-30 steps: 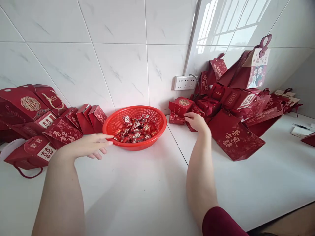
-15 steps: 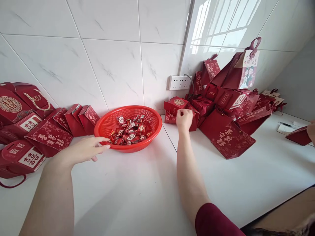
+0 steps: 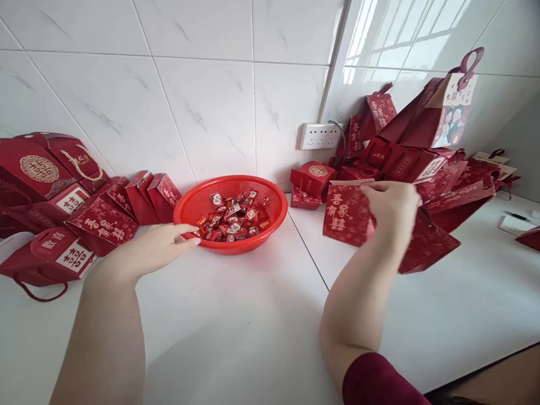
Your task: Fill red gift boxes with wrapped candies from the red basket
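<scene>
My left hand (image 3: 162, 244) grips the near left rim of a red plastic basket (image 3: 236, 246), thumb and index finger at the edge and the other fingers out of sight beneath. Red-wrapped candies (image 3: 234, 219) lie heaped inside the basket. On the right, my right hand (image 3: 394, 211) pinches the top edge of a red paper gift box (image 3: 343, 214) with pale Chinese characters. This box is upright in front of a pile of other gift boxes, and my fingers partly cover its right side.
Red gift bags and boxes (image 3: 103, 219) are grouped on the left, one with a rope handle. More gift boxes (image 3: 405, 163) are piled at the right beneath a wall socket (image 3: 320, 136). A tiled wall (image 3: 211, 112) closes off the back of the white counter (image 3: 236, 326).
My right hand has moved right from the small boxes by the wall and now holds a gift box. My left hand stays at the basket rim. The view has shifted slightly.
</scene>
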Action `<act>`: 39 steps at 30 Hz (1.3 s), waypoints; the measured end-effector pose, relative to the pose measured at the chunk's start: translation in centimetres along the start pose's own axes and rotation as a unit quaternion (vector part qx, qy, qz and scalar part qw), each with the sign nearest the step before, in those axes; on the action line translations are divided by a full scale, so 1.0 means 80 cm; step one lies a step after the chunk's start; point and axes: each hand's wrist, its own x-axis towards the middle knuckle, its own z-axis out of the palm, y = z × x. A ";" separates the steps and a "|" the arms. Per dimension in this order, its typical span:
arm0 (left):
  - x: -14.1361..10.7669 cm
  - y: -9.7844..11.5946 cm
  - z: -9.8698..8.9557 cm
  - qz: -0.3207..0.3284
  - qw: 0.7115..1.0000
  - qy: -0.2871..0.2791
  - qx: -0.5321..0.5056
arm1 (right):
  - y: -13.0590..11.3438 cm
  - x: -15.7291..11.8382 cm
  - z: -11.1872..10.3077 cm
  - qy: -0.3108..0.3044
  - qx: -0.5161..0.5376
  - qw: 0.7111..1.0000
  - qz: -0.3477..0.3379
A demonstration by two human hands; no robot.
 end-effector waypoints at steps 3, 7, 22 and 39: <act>-0.032 0.023 -0.012 0.029 1.000 -0.009 0.008 | -0.019 -0.031 -0.044 -0.113 0.070 0.985 -0.115; -0.068 0.050 -0.013 0.112 0.993 0.035 -0.032 | -0.056 -0.073 -0.054 -0.369 0.172 0.848 -0.340; -0.074 0.060 0.022 0.217 0.967 -0.125 0.051 | -0.139 -0.182 0.005 -0.491 -0.038 0.725 -0.481; -0.094 0.085 0.038 0.195 0.962 -0.191 -0.002 | -0.120 -0.188 0.005 -0.559 -0.082 0.681 -0.465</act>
